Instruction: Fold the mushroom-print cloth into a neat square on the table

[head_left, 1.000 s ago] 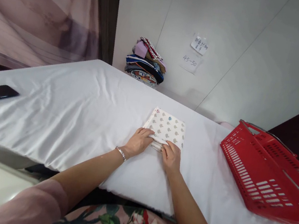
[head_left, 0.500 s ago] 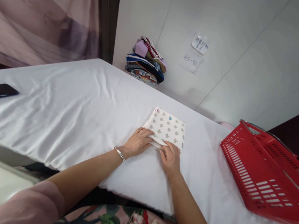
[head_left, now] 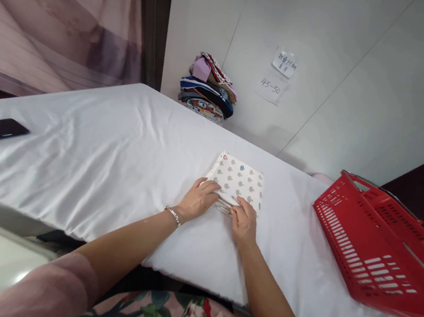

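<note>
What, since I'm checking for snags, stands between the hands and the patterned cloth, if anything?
Nothing visible: the left hand and the right hand both touch the patterned cloth at its near edge. The red basket stands apart, to the right.

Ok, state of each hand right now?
Left hand: grip closed on the near edge of the folded white grey-patterned cloth.
Right hand: grip closed on the same edge, farther right.

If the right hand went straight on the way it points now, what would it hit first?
The folded patterned cloth, whose near edge the right hand touches. Past it, the line seems to run toward the fabric stack, though depth is unclear.
</note>
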Demonstrator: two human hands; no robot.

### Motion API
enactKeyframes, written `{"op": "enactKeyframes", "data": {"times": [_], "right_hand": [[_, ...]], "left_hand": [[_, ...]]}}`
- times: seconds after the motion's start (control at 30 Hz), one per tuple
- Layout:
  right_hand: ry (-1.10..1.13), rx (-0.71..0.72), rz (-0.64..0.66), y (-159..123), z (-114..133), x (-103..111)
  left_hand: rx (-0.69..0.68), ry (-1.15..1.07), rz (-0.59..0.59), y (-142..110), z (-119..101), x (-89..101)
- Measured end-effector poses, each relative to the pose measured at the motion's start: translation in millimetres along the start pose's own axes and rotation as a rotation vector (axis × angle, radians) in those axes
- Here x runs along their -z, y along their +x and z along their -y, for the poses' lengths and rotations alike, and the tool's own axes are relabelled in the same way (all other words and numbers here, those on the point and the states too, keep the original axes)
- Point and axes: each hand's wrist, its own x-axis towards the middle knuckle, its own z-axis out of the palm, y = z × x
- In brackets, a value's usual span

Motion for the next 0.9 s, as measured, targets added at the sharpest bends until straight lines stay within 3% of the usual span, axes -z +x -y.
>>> {"op": "enactKeyframes", "data": {"times": [0.3,0.5,0.9], "right_hand": [[0.009,-0.024,-0.042,3.2,-1.1,-0.2],[-0.016,0.002,0.078,3.2,-0.7,-1.3],[-0.024,0.017,0.097,2.6,-0.6,-0.5]], "left_hand": [[-0.049,0.042,-0.002,10.3,5.6,2.9],[-0.047,0.032,0.093,3.7,3.6,0.7],[-0.013,0.007,0.071,2.8,0.6,3.8]]}}
